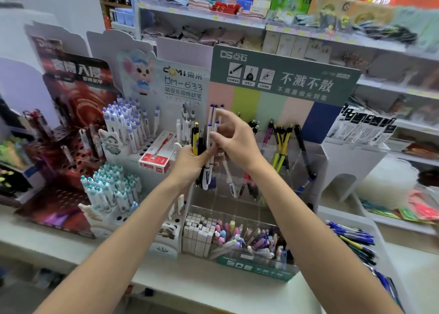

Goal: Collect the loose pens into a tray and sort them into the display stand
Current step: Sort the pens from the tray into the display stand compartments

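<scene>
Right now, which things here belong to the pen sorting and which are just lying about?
Job: bunch of pens in left hand, right hand, green display stand, tray of pens.
Lying about: red box, folded towels, red poster display.

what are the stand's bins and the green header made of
Bins: clear hard plastic, likely acrylic; pens show through the walls and the edges glint.
Header: probably printed card; flat matte surface with a thin cut edge.
</scene>
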